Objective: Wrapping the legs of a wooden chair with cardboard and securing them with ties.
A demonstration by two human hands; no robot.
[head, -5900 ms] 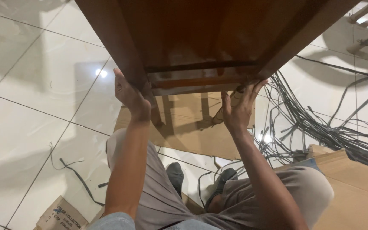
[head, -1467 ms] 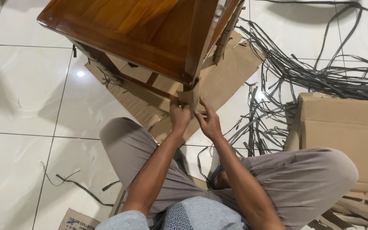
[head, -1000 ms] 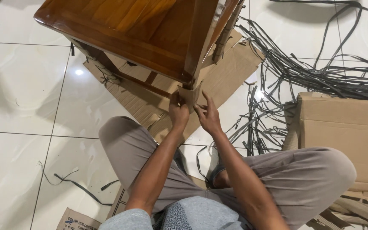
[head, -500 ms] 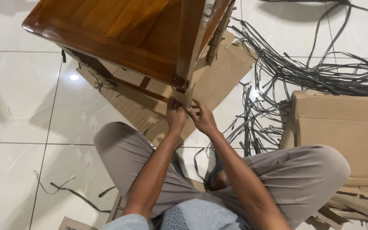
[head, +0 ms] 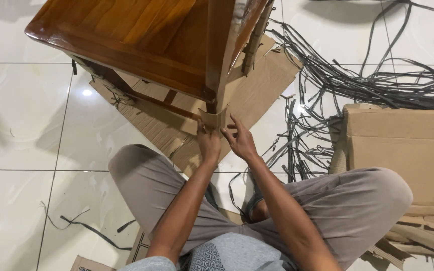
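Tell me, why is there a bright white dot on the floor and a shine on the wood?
Head view: a lamp overhead mirrors as a glare spot on the glossy floor tiles; the varnished wooden table gleams likewise; the hands look sharp, not blurred.

- Left of my hands (head: 224,138), bare floor tiles (head: 21,120) — free passage.
- Right: tangled grey straps (head: 347,85) and a cardboard box (head: 403,145) crowd in.
- Above — the wooden table (head: 141,40) overhangs.

tangle of grey plastic straps (head: 357,85) strewn over white floor tiles (head: 21,115) | closed cardboard box (head: 403,145) at right | loose strap piece (head: 84,228) lower left | printed carton corner (head: 94,263) at bottom edge
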